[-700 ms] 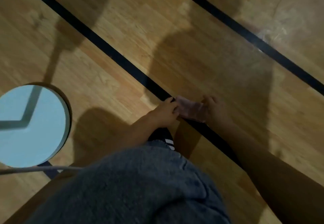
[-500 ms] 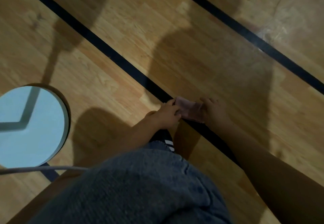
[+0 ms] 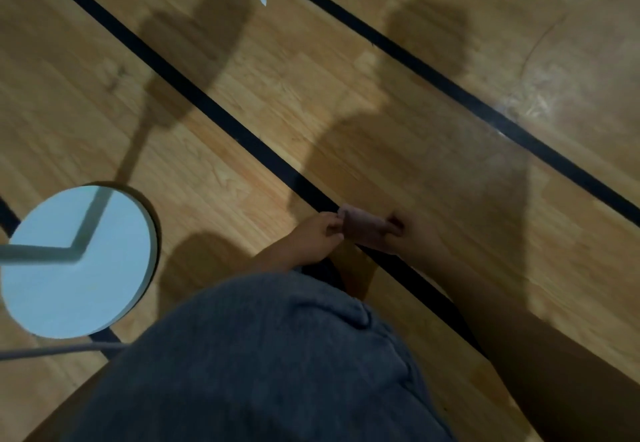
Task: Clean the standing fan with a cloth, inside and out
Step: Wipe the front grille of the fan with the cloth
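Down at 9 o'clock sits the fan's round base [image 3: 74, 261], pole running off-frame. Since a moment ago my view tipped up; the cloth [image 3: 365, 228] looks folded tighter, left hand [image 3: 317, 237] and right hand [image 3: 414, 237] fingers pinching its ends. Wiping hasn't started yet, I'd say. No containers around.

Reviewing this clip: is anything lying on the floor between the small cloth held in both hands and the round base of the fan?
Nothing visible does. The small folded pinkish cloth is pinched between the left hand and right hand. Only bare wooden floor, in shadow, lies between it and the round pale blue fan base to the left.
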Demonstrator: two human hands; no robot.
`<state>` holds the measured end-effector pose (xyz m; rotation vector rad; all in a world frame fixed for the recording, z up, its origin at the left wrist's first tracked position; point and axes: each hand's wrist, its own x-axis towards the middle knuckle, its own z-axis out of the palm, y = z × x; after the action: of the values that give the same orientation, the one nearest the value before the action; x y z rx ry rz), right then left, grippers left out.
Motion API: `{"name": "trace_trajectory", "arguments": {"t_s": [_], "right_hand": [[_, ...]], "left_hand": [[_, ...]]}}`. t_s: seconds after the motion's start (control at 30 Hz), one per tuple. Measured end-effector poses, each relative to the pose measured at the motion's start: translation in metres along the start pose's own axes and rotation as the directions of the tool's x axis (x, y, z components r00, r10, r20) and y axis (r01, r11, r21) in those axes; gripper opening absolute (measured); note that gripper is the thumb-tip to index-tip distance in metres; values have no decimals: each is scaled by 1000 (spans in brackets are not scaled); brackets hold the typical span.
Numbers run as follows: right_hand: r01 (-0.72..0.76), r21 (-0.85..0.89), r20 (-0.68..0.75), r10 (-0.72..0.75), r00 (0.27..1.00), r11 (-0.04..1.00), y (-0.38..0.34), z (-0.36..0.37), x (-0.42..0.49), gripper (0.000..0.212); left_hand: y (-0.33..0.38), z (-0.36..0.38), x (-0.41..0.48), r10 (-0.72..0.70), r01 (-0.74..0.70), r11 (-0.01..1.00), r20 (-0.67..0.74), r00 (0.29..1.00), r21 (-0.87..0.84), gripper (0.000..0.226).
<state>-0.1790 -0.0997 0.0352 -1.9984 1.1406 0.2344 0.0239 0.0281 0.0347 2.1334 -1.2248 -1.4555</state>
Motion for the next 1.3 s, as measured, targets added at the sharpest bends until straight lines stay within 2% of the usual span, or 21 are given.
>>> {"name": "trace_trajectory", "arguments": {"t_s": [0.13, 0.27, 0.37, 0.43, 0.57, 0.7, 0.8, 0.87, 0.93, 1.07, 1.17, 1.23, 1.3], "right_hand": [[182, 96, -51, -178, 983, 979, -51, -26, -17, 5], [303, 85, -57, -299, 953, 949, -112, -56, -27, 14], [381, 59, -104, -374, 922, 923, -168, -75, -36, 22], [439, 66, -151, -426, 892, 896, -206, -87, -46, 21], [617, 16, -208, -601, 772, 787, -284, -115, -82, 15], [768, 12, -174, -755, 633, 641, -350, -134, -122, 15], [820, 6, -151, -810, 566, 572, -391, -137, -150, 12], [851, -6, -131, -844, 521, 526, -413, -135, -167, 11], [876, -1, -114, -870, 479, 483, -434, -132, -185, 13], [912, 37, -119, -904, 410, 409, -467, -123, -218, 24], [934, 107, -168, -920, 355, 341, -489, -111, -236, 29], [935, 183, -213, -916, 340, 305, -498, -101, -244, 32], [907, 290, -216, -902, 374, 307, -504, -89, -250, 35]], "left_hand": [[-6, -32, -36, -26, 13, 996, -149, 988, -87, 37], [-9, -70, -82, 19, -56, 991, -293, 956, -120, 28], [0, -103, -131, 57, -133, 972, -353, 934, -196, 30], [10, -122, -157, 45, -155, 960, -415, 909, -234, 23], [31, -158, -217, 25, -266, 916, -618, 786, -301, 11], [54, -185, -283, 37, -322, 916, -748, 663, -240, 53], [62, -200, -326, 38, -317, 934, -838, 544, -163, 65], [67, -206, -354, 55, -303, 948, -886, 461, -100, 60], [72, -209, -383, 83, -304, 951, -908, 411, -51, 47], [73, -210, -436, 98, -295, 955, -915, 392, -24, 16], [68, -210, -471, 75, -288, 957, -945, 320, -21, 7], [65, -212, -489, 41, -297, 954, -956, 291, -50, 7], [60, -215, -506, -5, -346, 933, -963, 269, -101, 6]]}}
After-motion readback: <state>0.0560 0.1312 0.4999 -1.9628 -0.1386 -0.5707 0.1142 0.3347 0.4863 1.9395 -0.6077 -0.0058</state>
